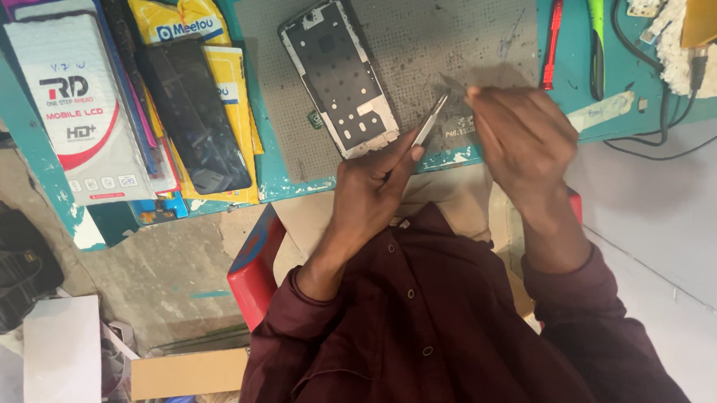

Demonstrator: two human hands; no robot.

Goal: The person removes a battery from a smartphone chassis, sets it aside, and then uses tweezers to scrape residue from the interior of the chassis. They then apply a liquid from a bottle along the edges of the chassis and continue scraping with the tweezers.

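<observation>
My maroon shirt (441, 342) fills the bottom of the view, both sleeves reaching up toward the grey mat (430, 43) on the teal desk (23, 122). I see my left hand (371, 190) at the mat's near edge, closed around slim metal tweezers (430, 120) whose tips point up over the mat. My right hand (522, 140) is just right of the tweezers, fingers pinched together on a small thin piece (452, 82) that I can barely make out. A phone frame (337, 73) lies on the mat, left of the tweezers and apart from both hands. Left of the mat sit a dark screen (197, 114) on yellow packets (227, 75) and a white box (80, 109). A red tool (553, 41) lies just off the mat's right side.
</observation>
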